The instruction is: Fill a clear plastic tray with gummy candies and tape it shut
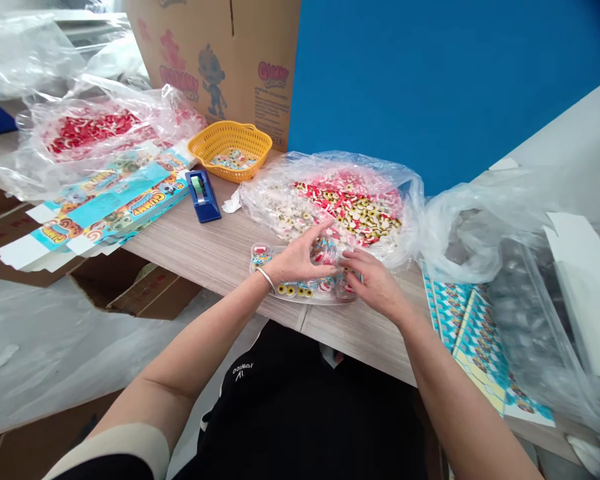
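A clear plastic tray point(280, 288) with small wrapped candies in its pockets lies at the table's near edge. My left hand point(300, 257) rests over the tray, fingers pinched on a small wrapped candy. My right hand point(375, 283) is beside it, fingertips curled onto the same spot of the tray. Just behind them an open plastic bag point(350, 200) is heaped with red, white and yellow wrapped candies.
A yellow basket point(231, 148) with candies and a blue tape dispenser point(203, 195) stand at the left. Flat printed cartons point(110, 210) lie left, more point(475, 340) lie right. Another candy bag point(95, 130) and a cardboard box point(220, 60) sit behind.
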`<state>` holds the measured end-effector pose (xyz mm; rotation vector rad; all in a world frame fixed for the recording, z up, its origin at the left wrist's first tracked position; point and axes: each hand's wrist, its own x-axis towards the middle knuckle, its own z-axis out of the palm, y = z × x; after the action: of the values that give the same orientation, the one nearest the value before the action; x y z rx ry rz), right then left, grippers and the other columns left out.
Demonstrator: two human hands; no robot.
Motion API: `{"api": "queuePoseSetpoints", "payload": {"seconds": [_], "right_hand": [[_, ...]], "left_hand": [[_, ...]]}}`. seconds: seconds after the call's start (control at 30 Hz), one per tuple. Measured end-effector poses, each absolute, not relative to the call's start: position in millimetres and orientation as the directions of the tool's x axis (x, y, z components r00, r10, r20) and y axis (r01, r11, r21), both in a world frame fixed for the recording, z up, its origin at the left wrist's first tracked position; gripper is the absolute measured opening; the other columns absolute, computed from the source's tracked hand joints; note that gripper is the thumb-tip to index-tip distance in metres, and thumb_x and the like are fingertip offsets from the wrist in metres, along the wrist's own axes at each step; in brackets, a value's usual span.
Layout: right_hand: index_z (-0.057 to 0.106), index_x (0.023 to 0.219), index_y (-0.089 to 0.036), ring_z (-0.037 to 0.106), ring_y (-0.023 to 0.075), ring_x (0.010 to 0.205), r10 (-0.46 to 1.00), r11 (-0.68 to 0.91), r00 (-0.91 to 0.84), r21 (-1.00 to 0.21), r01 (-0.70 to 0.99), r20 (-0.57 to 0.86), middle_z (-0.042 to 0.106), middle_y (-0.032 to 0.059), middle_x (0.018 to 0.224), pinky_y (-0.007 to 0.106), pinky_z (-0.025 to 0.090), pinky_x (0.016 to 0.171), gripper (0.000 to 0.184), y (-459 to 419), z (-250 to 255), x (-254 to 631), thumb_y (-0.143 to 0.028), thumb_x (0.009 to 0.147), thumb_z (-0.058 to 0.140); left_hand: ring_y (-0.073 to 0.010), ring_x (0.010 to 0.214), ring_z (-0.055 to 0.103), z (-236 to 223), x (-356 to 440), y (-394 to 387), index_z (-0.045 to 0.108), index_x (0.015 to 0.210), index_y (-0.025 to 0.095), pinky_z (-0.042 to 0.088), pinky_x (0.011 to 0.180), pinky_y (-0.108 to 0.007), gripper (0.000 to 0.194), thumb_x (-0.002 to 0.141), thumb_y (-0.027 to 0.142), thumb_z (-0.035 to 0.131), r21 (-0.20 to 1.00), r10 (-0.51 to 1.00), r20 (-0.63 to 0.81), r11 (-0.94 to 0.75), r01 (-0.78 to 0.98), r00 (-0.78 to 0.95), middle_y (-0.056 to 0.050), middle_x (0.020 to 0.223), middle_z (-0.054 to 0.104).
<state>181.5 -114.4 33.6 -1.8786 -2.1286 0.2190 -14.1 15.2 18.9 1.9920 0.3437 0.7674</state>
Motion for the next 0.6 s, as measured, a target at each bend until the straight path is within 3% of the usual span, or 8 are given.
{"api": "queuePoseSetpoints", "payload": {"seconds": [0.1, 0.23, 0.4, 0.6], "right_hand": [[0.072, 0.112, -0.016, 0.058, 0.0249, 0.12, 0.986, 0.111, -0.063, -0.329, 0.938, 0.155, 0.067, 0.0129, 0.126, 0.042, 0.044, 0.105, 0.032, -110.0, 37.7, 182.7, -0.017, 0.092, 0.046], [0.072, 0.105, -0.018, 0.061, 0.0235, 0.105, 0.993, 0.119, -0.12, -0.218, 0.969, 0.009, 0.072, 0.0086, 0.107, 0.035, 0.044, 0.093, 0.026, -104.3, 45.4, 169.1, -0.018, 0.094, 0.049], [0.072, 0.101, -0.015, 0.056, 0.03, 0.106, 0.994, 0.098, -0.097, 0.019, 0.995, -0.056, 0.072, 0.0153, 0.103, 0.041, 0.039, 0.087, 0.028, -98.6, 41.5, 148.8, -0.022, 0.098, 0.046], [0.075, 0.098, -0.014, 0.053, 0.0315, 0.109, 0.994, 0.103, -0.102, 0.055, 0.993, -0.025, 0.073, 0.016, 0.102, 0.046, 0.034, 0.089, 0.026, -97.8, 30.2, 145.2, -0.023, 0.095, 0.05]], "left_hand": [[-0.0334, 0.135, 0.047, 20.0, -13.9, 14.8, 0.033, 0.154, 0.02, 0.04, 0.112, -0.048, 0.095, 0.073, 0.033, 0.08, 0.844, 0.524, 0.375, -0.535, -0.047, 0.764, -0.017, 0.155, 0.042], [-0.0316, 0.13, 0.052, 19.6, -12.2, 13.2, 0.031, 0.154, 0.018, 0.045, 0.107, -0.045, 0.092, 0.076, 0.035, 0.077, 0.866, 0.529, 0.319, -0.5, -0.015, 0.786, -0.018, 0.153, 0.043], [-0.0302, 0.13, 0.051, 19.4, -13.9, 12.1, 0.031, 0.154, 0.019, 0.04, 0.111, -0.047, 0.092, 0.075, 0.031, 0.076, 0.786, 0.484, 0.301, -0.614, 0.073, 0.822, -0.017, 0.155, 0.04], [-0.0304, 0.13, 0.051, 21.3, -18.2, 11.0, 0.03, 0.154, 0.018, 0.038, 0.113, -0.048, 0.093, 0.075, 0.032, 0.077, 0.749, 0.485, 0.263, -0.648, 0.141, 0.834, -0.017, 0.154, 0.042]]}}
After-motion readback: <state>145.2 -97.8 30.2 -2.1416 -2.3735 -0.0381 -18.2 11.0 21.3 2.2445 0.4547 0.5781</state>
